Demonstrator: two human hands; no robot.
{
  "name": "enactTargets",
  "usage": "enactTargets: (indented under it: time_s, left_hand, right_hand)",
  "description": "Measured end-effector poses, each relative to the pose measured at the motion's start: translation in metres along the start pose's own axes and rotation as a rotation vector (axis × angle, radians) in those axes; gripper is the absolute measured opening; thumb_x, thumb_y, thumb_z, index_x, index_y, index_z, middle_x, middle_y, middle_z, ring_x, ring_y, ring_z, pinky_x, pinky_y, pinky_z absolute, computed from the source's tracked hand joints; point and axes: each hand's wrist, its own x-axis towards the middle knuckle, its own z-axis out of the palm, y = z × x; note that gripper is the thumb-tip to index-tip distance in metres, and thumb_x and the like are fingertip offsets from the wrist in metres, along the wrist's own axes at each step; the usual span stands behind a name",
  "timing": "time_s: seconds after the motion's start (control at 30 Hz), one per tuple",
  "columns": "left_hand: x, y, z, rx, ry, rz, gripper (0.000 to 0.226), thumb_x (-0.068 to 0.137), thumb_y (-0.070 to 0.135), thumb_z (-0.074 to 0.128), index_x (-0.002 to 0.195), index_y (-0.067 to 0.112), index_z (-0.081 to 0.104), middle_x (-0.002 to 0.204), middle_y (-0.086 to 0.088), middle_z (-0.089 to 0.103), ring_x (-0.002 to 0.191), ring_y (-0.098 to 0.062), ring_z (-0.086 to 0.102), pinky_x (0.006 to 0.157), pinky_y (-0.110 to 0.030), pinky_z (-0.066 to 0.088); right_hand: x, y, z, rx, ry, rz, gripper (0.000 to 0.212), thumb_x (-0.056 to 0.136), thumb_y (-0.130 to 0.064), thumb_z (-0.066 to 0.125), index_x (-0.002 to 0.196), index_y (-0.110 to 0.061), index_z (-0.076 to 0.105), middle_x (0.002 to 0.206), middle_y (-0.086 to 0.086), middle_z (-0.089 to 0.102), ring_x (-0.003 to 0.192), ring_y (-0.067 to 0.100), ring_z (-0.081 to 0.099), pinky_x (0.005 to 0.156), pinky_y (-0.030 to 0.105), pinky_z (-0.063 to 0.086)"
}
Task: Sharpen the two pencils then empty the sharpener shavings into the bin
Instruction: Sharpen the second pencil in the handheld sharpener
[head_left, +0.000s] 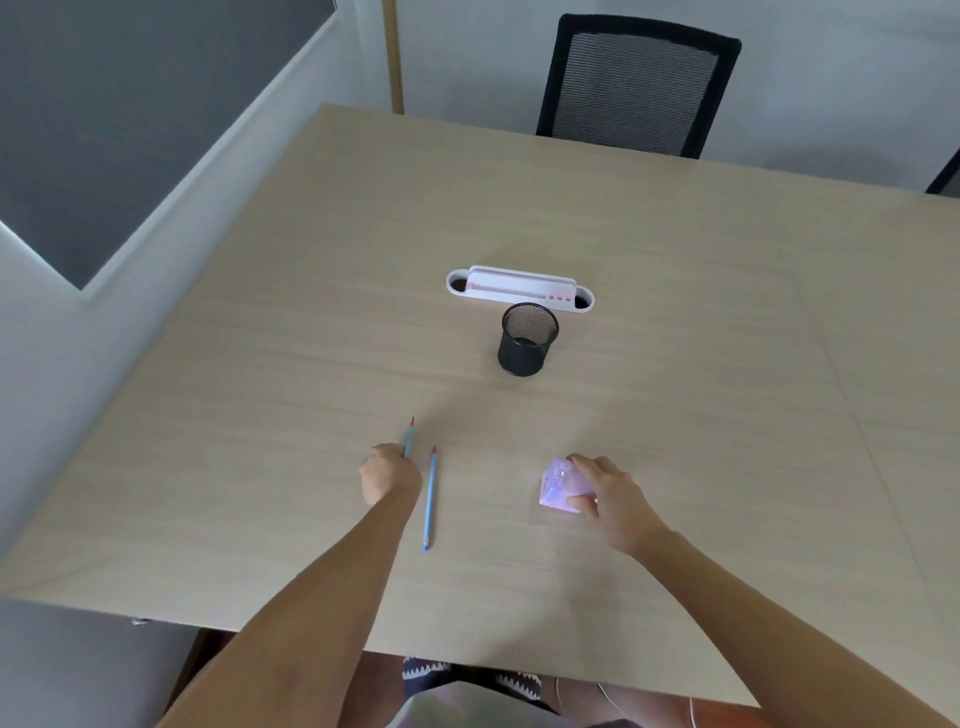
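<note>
A: Quick one. Hands?

B: Left hand (389, 475) is curled closed around one blue pencil (409, 439); only its red-tipped far end pokes out past the knuckles. Right hand (608, 496) is wrapped over the pale purple sharpener (558, 486), fingers on top and thumb at the near side, gripping it. Can't tell if it's lifted or resting on the bench (675, 312).

A: Second pencil?

B: Other blue pencil (429, 499) lies flat on the bench just right of the left hand, not touched, tip pointing away from the person.

A: Bin?

B: Black mesh cup (527, 340), upright, mid-bench, well beyond both hands. Probably serves as the bin. Looks empty, though the mesh bottom is dark and hard to read. Just behind it, a white desk organizer (519, 288) with pink trim. Black mesh chair (636, 83) at the far side.

A: Progress?

B: Looks like the very start, I'd say. Pencil and sharpener are well apart, nothing inserted. Tips are too small to judge sharp or blunt. No shavings visible anywhere.

A: Left to do?

B: Pretty much everything: sharpen the held pencil, sharpen the one lying down, then carry the sharpener to the mesh cup and tip it out.
</note>
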Motion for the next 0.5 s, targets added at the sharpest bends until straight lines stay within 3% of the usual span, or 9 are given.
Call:
enactTargets:
  time_s: [0.07, 0.2, 0.3, 0.43, 0.5]
  left_hand:
    - [0.007, -0.003, 0.003, 0.037, -0.015, -0.042, 0.023, 0.074, 0.004, 0.052, 0.083, 0.010, 0.072, 0.084, -0.017, 0.070, 0.081, -0.035, 0.066, 0.067, -0.040, 0.059]
    - [0.006, -0.001, 0.003, 0.034, -0.040, -0.040, 0.013, 0.079, 0.010, 0.064, 0.091, 0.010, 0.069, 0.091, -0.015, 0.069, 0.084, -0.033, 0.065, 0.066, -0.036, 0.055]
    - [0.003, 0.000, 0.002, 0.018, -0.036, -0.020, 0.019, 0.080, 0.016, 0.070, 0.097, 0.008, 0.066, 0.100, -0.015, 0.066, 0.093, -0.034, 0.062, 0.074, -0.040, 0.055]
    - [-0.018, -0.005, 0.001, 0.205, 0.060, 0.240, 0.031, 0.082, 0.038, 0.067, 0.099, 0.013, 0.060, 0.105, -0.008, 0.057, 0.101, -0.029, 0.053, 0.071, -0.037, 0.048]
    - [-0.032, -0.012, 0.004, 0.372, 0.016, 0.304, 0.035, 0.082, 0.046, 0.063, 0.099, 0.016, 0.059, 0.103, -0.005, 0.058, 0.099, -0.026, 0.056, 0.074, -0.037, 0.049]
  right_hand:
    - [0.000, 0.000, 0.000, 0.014, -0.005, -0.004, 0.047, 0.087, -0.015, 0.060, 0.131, -0.020, 0.046, 0.114, 0.007, 0.053, 0.080, 0.018, 0.048, 0.075, 0.027, 0.041]
    - [0.000, -0.001, 0.000, 0.024, -0.001, -0.004, 0.047, 0.086, -0.015, 0.060, 0.131, -0.018, 0.046, 0.115, 0.008, 0.053, 0.081, 0.018, 0.048, 0.078, 0.029, 0.044]
    - [-0.001, -0.001, -0.001, 0.015, 0.005, -0.013, 0.047, 0.086, -0.015, 0.060, 0.131, -0.019, 0.046, 0.114, 0.007, 0.053, 0.080, 0.018, 0.048, 0.078, 0.029, 0.045]
    - [-0.001, -0.001, 0.000, 0.009, 0.008, -0.014, 0.047, 0.087, -0.014, 0.059, 0.131, -0.019, 0.046, 0.113, 0.007, 0.054, 0.077, 0.019, 0.049, 0.076, 0.029, 0.046]
    - [-0.001, -0.001, 0.000, 0.004, 0.012, -0.010, 0.047, 0.087, -0.013, 0.058, 0.132, -0.018, 0.045, 0.113, 0.008, 0.053, 0.076, 0.019, 0.048, 0.075, 0.029, 0.045]
